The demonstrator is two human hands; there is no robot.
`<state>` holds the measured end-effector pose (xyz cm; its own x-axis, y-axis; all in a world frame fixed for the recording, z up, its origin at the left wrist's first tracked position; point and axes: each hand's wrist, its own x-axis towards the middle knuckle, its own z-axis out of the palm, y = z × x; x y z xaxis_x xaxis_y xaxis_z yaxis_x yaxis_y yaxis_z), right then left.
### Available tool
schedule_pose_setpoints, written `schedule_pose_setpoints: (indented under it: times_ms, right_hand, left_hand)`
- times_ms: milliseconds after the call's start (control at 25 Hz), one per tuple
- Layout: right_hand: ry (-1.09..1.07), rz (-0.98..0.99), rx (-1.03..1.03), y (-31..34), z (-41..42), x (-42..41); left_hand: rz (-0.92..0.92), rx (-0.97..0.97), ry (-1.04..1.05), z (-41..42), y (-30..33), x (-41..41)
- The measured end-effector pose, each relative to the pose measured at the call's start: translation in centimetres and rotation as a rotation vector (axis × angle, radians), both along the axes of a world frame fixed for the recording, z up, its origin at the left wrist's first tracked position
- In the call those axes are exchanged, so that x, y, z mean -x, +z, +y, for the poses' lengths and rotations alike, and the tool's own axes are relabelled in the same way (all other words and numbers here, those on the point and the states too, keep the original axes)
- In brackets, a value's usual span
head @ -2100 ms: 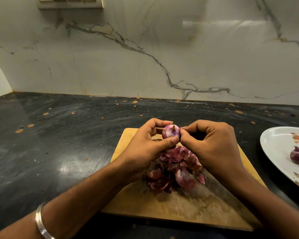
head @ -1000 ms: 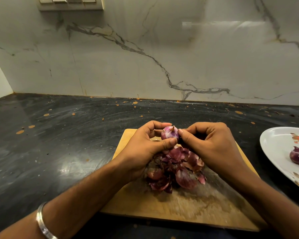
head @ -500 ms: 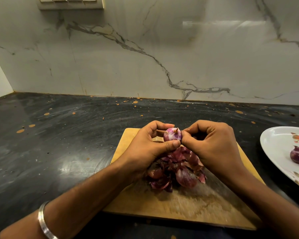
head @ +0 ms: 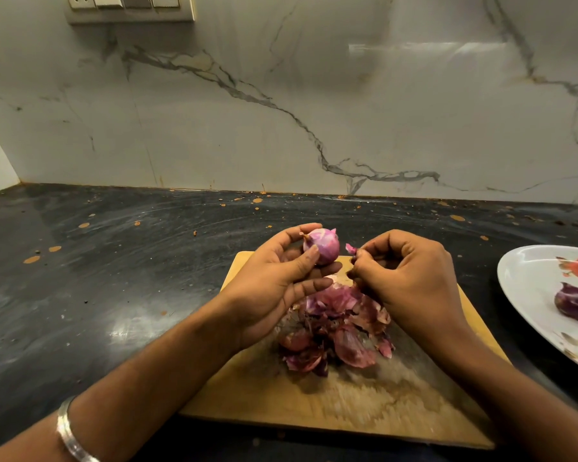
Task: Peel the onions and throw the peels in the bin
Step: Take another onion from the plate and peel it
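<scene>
**Purple onion, held above board's far edge**

Your left hand [head: 274, 285] grips the onion [head: 321, 245], tip seemingly pointing up. Your right hand [head: 404, 275], just beside it, pinches a peel scrap [head: 350, 249]. Peel pile [head: 334, 331] lies mid-board on the cutting board [head: 347, 405], nearer both hands.

A home kitchen: a dark stone tabletop [head: 97, 278], speckled with orange flecks, runs beneath a white marble-veined backsplash [head: 281, 111] fitted with a bank of wall switches and a socket [head: 131, 6]. A wooden cutting board [head: 347, 405] carries a heap of red onion peels [head: 334, 331], and a white patterned plate [head: 528, 285] holds a peeled onion [head: 576, 301].
</scene>
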<state>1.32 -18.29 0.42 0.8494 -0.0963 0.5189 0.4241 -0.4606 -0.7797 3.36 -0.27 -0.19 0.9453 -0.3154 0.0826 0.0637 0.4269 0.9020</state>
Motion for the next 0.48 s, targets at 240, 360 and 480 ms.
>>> schedule_pose_setpoints:
  times_ms: [240, 360, 480]
  right_hand:
    - [0.073, 0.015, 0.050, 0.24, 0.21, 0.32]
    - [0.103, -0.020, 0.113, 0.18, 0.20, 0.21]
    - [0.088, -0.037, 0.098, -0.09, 0.36, -0.03]
  left_hand:
    - [0.006, 0.004, 0.044, 0.09, -0.28, -0.20]
    - [-0.017, -0.016, 0.028, 0.20, -0.42, -0.18]
    - [-0.058, -0.058, 0.018, 0.25, -0.43, -0.16]
